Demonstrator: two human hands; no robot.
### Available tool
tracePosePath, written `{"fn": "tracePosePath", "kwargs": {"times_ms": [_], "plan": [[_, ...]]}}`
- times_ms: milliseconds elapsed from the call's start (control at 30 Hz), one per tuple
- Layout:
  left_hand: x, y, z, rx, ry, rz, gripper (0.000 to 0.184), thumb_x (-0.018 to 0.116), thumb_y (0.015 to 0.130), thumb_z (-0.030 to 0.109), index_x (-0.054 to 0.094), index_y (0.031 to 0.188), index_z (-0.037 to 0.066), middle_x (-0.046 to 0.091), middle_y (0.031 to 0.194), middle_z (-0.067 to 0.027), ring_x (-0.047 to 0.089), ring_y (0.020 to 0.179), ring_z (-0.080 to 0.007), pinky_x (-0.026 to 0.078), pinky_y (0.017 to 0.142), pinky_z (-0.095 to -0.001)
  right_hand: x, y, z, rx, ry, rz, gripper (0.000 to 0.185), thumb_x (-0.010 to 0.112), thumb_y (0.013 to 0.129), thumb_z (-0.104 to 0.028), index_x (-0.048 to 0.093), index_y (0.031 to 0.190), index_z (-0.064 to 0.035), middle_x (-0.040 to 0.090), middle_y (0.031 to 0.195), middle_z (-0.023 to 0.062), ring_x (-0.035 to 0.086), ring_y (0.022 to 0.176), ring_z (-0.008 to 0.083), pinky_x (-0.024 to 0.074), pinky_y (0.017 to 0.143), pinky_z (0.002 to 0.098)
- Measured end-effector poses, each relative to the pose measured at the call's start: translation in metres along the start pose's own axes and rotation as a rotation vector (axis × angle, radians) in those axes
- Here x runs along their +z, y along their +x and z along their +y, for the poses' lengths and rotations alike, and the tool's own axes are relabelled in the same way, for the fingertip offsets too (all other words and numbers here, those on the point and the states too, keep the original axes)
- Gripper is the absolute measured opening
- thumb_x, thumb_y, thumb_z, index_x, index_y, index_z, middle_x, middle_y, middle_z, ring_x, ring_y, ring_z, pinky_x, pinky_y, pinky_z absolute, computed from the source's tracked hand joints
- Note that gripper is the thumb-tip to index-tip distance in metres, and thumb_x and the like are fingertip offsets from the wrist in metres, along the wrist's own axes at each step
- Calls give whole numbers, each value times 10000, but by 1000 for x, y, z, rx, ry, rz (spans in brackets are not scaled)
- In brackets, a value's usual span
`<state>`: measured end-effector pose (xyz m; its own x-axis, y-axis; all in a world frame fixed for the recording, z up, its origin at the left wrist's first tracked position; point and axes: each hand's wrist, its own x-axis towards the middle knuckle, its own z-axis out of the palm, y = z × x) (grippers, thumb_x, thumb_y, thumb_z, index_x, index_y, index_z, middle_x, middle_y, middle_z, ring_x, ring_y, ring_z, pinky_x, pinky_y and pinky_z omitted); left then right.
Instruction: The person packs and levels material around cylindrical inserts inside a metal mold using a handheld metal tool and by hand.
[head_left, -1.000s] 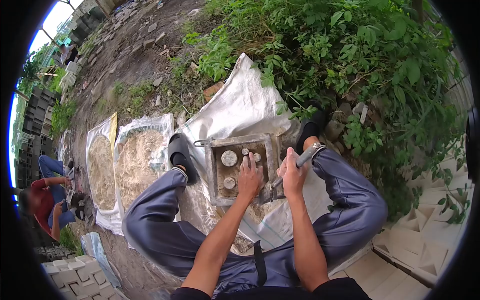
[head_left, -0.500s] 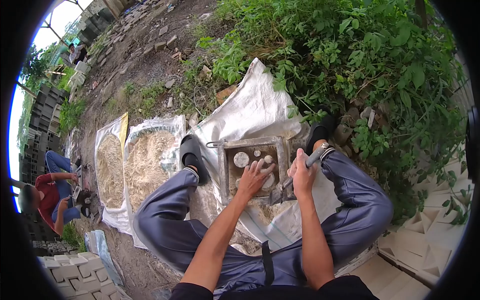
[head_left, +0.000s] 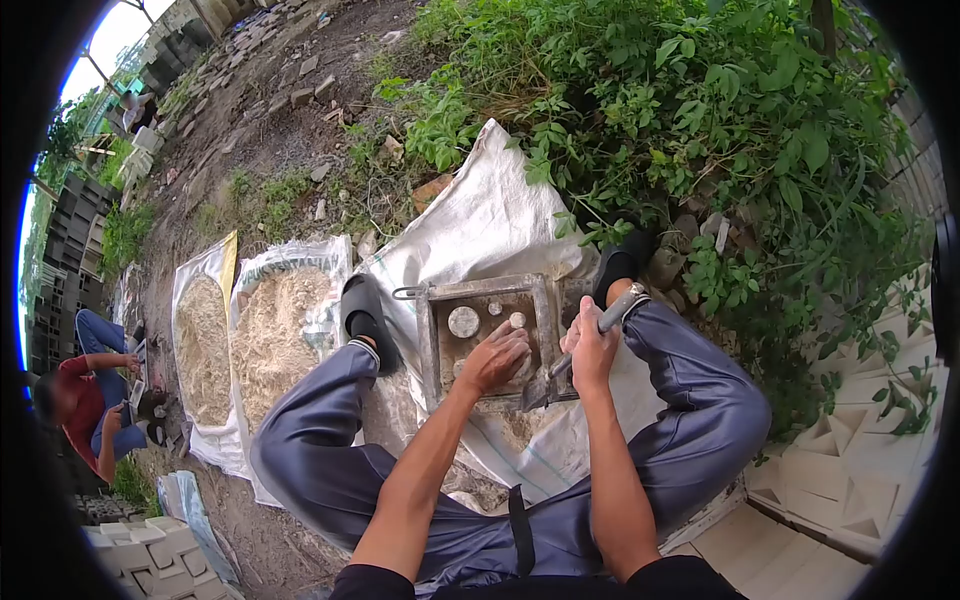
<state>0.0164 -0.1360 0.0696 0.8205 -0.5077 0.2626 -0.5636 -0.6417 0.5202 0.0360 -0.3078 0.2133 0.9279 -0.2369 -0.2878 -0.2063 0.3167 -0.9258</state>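
A square frame mould (head_left: 427, 345) lies on a white sack (head_left: 480, 225) between my legs. Inside it are several round pale discs, among them a larger disc (head_left: 463, 321) at the upper left and a small disc (head_left: 517, 320) at the upper right. My left hand (head_left: 497, 357) is over the lower middle of the mould, fingers bent and partly spread, covering what lies beneath. My right hand (head_left: 590, 345) is wrapped round the handle of a trowel (head_left: 620, 308), whose blade (head_left: 535, 392) rests at the mould's lower right corner.
Two sacks of pale sand (head_left: 285, 315) lie to the left. Leafy plants (head_left: 640, 120) grow at the upper right. A person in a red shirt (head_left: 85, 400) sits at the far left. Pale patterned blocks (head_left: 165, 560) stand at the lower left, more tiles (head_left: 850, 480) at the right.
My left hand has drawn back from the upper discs toward the lower middle of the mould, its fingers now more bent. My right hand keeps its grip on the trowel. The view has shifted slightly.
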Motion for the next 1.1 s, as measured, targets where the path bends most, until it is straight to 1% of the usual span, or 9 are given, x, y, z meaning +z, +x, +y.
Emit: {"fn": "tracePosePath", "kwargs": {"times_ms": [167, 233, 300, 367, 433, 467, 700, 800, 1100], "plan": [[-25, 14, 20, -312, 346, 48, 549, 573, 878, 245, 413, 1359, 34, 354, 1463, -132, 322, 1363, -273, 253, 1122, -462, 8, -5, -4, -8, 26, 11, 443, 540, 954, -283, 319, 599, -137, 274, 501, -55, 253, 392, 71, 233, 400, 269], [-3, -9, 5, -229, 131, 61, 609, 550, 889, 287, 352, 1410, 41, 295, 1497, -125, 269, 1389, -278, 213, 1139, -461, 9, -5, -6, -1, 21, 2, 448, 541, 953, -285, 320, 594, -135, 276, 501, -54, 251, 395, 70, 235, 403, 269], [-15, -25, 2, 37, 215, -252, 633, 552, 888, 288, 326, 1418, 27, 235, 1519, -141, 232, 1401, -309, 196, 1145, -461, 13, -7, -5, -50, -38, -4, 467, 537, 955, -289, 314, 576, -134, 276, 503, -51, 244, 401, 69, 234, 412, 266], [-25, -34, 6, -11, 427, -194, 700, 568, 871, 358, 302, 1433, 34, 205, 1527, -153, 222, 1402, -321, 203, 1138, -467, 12, -11, 0, -56, -20, -39, 463, 526, 960, -292, 345, 573, -114, 299, 503, -49, 271, 408, 66, 246, 405, 262], [-32, -30, 8, -538, 287, 156, 740, 571, 860, 430, 284, 1452, 91, 188, 1534, -148, 186, 1415, -313, 168, 1146, -470, 11, -15, -1, -78, -12, -81, 464, 514, 965, -295, 377, 570, -95, 323, 504, -46, 299, 415, 63, 259, 399, 259], [-29, -32, 2, -529, 171, 180, 772, 571, 845, 492, 276, 1460, 130, 164, 1544, -129, 135, 1425, -326, 142, 1149, -474, 10, -20, -1, -90, 16, -103, 462, 520, 963, -291, 374, 570, -97, 326, 506, -49, 291, 418, 59, 242, 403, 257], [-27, -34, -2, -457, 185, 136, 797, 615, 817, 464, 283, 1455, 120, 177, 1539, -132, 116, 1426, -343, 165, 1135, -504, 32, -37, -33, -269, -122, -193, 474, 492, 974, -246, 303, 559, -118, 306, 503, -56, 258, 437, 53, 177, 423, 259], [-22, -31, -1, -547, 105, 220, 827, 614, 818, 445, 250, 1459, 71, 173, 1541, -133, 132, 1428, -319, 168, 1131, -511, 48, 1, -44, -228, -49, -301, 423, 544, 954, -284, 435, 602, -78, 390, 547, -51, 319, 492, 46, 219, 456, 242], [-17, -27, 0, -607, 212, 241, 822, 594, 834, 438, 263, 1432, -20, 228, 1514, -159, 198, 1413, -302, 218, 1126, -480, 104, 58, -37, -242, -320, -686, 471, 491, 958, -205, 358, 526, -75, 315, 470, -28, 289, 427, 83, 254, 454, 271]]}}
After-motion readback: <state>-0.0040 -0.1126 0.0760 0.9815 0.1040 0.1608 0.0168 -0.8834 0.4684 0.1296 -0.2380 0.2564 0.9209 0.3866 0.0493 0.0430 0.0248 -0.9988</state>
